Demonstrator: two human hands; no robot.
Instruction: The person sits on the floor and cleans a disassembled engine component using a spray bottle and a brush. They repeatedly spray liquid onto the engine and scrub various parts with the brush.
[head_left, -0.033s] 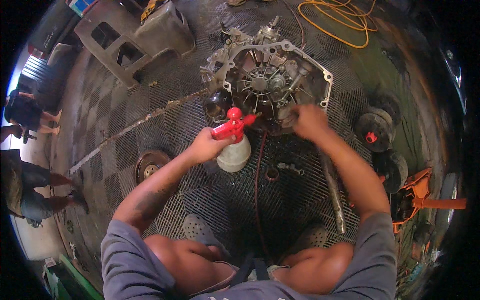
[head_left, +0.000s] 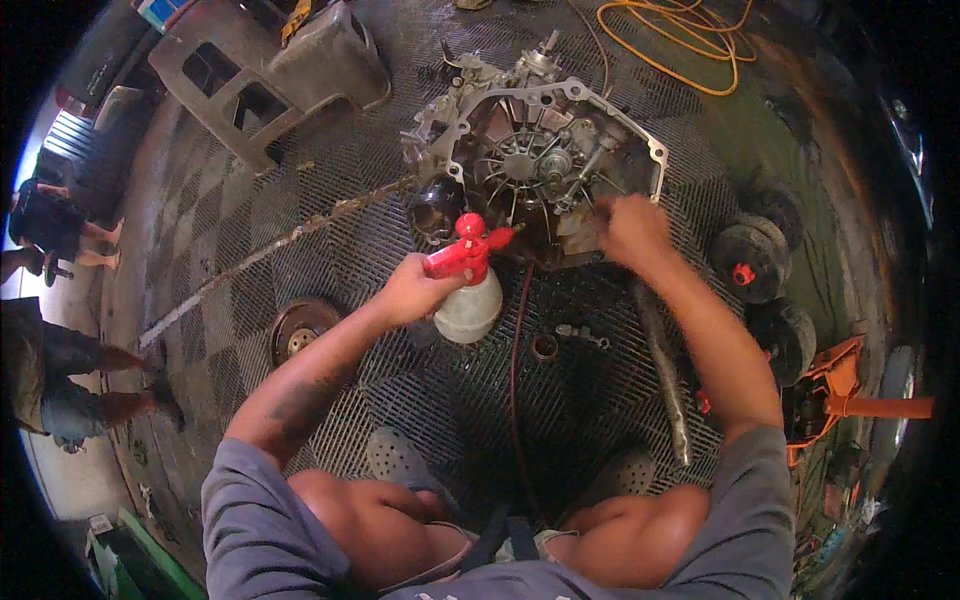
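My left hand (head_left: 418,290) is wrapped round the red head of a pump spray bottle (head_left: 468,310) with a cloudy white body. Its nozzle points right, toward the lower edge of a metal gearbox housing (head_left: 657,153). The housing's open, ribbed side faces me, with a shaft and round bearing area inside; its lower part is dark and wet-looking. My right hand (head_left: 637,232) is at the housing's lower right rim, fingers curled inward. Whatever those fingers hold is blurred and partly hidden by the hand.
A metal bar (head_left: 662,375) lies under my right forearm. A thin red hose (head_left: 517,375) runs between my feet, beside small metal parts (head_left: 544,346). Left are a round disc (head_left: 303,335) and grey stools (head_left: 270,85); right, dark round parts (head_left: 750,258) and an orange jack-like tool (head_left: 835,385).
My right hand has shifted slightly right and upward along the housing's lower rim. The left hand and spray bottle have hardly moved.
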